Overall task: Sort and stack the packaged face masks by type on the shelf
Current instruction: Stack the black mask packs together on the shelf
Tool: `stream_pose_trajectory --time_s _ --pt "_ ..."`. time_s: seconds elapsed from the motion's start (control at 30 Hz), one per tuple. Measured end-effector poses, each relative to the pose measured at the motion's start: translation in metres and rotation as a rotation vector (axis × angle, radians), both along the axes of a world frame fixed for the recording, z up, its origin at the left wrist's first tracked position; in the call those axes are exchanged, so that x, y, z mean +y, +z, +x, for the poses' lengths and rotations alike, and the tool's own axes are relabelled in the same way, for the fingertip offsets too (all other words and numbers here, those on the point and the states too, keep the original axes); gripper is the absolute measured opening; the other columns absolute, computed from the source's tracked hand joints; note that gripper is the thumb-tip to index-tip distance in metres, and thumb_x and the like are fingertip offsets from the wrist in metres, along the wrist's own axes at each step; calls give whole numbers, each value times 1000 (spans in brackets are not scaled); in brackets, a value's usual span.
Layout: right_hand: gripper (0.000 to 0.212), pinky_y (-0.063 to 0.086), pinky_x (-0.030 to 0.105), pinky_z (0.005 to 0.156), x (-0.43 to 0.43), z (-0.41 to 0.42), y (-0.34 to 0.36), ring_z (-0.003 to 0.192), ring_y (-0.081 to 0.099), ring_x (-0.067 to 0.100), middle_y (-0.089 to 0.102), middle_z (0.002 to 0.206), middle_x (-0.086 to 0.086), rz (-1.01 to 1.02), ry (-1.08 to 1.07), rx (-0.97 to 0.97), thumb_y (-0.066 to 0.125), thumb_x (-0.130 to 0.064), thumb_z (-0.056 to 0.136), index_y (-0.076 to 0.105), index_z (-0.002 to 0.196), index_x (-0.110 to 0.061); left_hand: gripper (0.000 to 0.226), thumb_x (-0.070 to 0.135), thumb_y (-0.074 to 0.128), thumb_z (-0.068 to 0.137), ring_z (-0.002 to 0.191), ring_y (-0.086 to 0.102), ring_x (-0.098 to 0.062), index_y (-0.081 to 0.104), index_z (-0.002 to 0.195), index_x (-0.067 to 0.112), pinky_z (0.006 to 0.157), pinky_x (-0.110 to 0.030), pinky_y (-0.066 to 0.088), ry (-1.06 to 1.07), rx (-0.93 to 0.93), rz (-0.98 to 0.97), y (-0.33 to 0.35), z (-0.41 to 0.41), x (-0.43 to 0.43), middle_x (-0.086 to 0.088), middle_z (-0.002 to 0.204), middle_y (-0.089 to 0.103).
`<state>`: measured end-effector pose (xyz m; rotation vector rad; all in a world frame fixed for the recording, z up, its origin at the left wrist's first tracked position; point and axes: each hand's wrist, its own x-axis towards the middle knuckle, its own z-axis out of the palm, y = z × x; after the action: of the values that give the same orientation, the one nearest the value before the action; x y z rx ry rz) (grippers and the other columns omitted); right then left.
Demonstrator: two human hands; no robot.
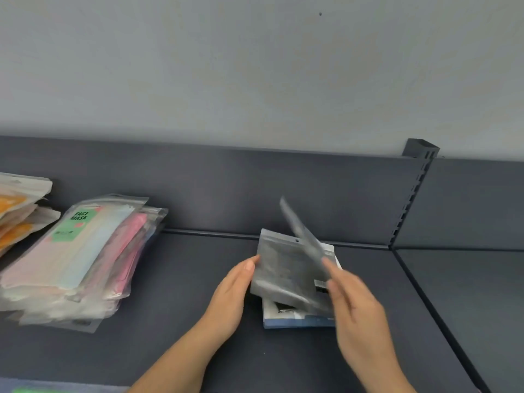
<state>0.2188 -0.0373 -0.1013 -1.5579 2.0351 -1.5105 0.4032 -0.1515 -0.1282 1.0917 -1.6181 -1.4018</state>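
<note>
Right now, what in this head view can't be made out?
Head view only.
Raised grey pack: motion blur, print unreadable.
Right hand: blurred, grip unclear.
Left hand: fingers hidden under the flat grey pack.
Blue-edged pack: mostly covered by that pack.
Orange mask packs: cut off by the left edge.

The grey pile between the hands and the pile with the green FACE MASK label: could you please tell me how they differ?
The grey pile is low; the labelled pile is taller, its packs fanned out. The grey pile's top pack is grey; the labelled pile's are clear, showing pastel masks. The left hand touches the grey pile, the right hand holds a grey pack over it; nothing touches the labelled pile. Both lie on the shelf.
</note>
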Motion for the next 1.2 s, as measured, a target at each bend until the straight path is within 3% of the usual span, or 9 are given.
stream_pose_trajectory --time_s 0.1,0.23,0.37,0.43,0.53,0.67,0.87,1.0,1.2 --pt "20 45 6 72 -2 5 21 87 65 -10 72 95 -23 -116 -34 -541 48 -21 101 67 108 -24 55 65 42 84 132 40 4 60 129 38 111 -22 29 38 -25 -66 2 -3 0 27 134 54" --pt "40 56 48 87 -12 28 17 101 71 21 75 107 -1 19 165 -964 54 4 94 61 116 -29 72 79 45 69 138 31 3 54 131 44 120 -31 21 -32 -77 -65 0 -6 2 28 141 45" --pt "57 56 57 87 -14 40 13 107 69 29 72 116 5 85 350 -1173 53 14 90 52 126 -29 67 51 69 84 129 40 4 36 141 47 107 -24 40 78 48 39 5 -5 1 15 150 32" --pt "61 56 48 91 -12 39 12 112 67 22 71 118 -1 152 441 -1023 60 10 88 48 129 -34 73 30 73 86 119 43 5 33 147 38 92 -16 41 146 62 62 7 -2 0 9 150 28" --pt "65 48 31 104 -15 29 11 124 53 3 58 129 -20 347 407 -308 76 -32 82 38 132 -49 69 21 77 83 124 38 -5 42 141 32 103 -29 41 257 87 87 5 2 -3 4 152 26" --pt "88 13 32 118 -26 22 12 139 18 5 23 151 -26 634 408 413 63 -72 71 21 146 -52 52 16 77 84 127 40 -7 52 127 32 102 -29 39 286 210 157 6 0 -5 7 140 43" --pt "77 27 25 116 -26 32 1 140 33 12 31 155 -14 672 310 389 59 -61 86 26 151 -39 84 5 85 65 114 62 -18 45 137 20 103 -43 48 242 458 359 6 0 -10 -6 131 58" --pt "67 34 25 111 -27 28 6 134 41 13 40 150 -15 591 304 445 60 -54 89 33 148 -39 63 -3 75 80 107 68 -23 47 132 18 93 -39 53 196 349 339 6 1 -8 -4 119 67" --pt "45 41 27 102 -21 2 8 124 49 17 55 133 -9 516 242 446 54 -22 88 53 132 -28 31 -5 58 92 90 71 -29 55 120 7 73 -40 57 365 570 468 11 8 -16 -16 109 71"
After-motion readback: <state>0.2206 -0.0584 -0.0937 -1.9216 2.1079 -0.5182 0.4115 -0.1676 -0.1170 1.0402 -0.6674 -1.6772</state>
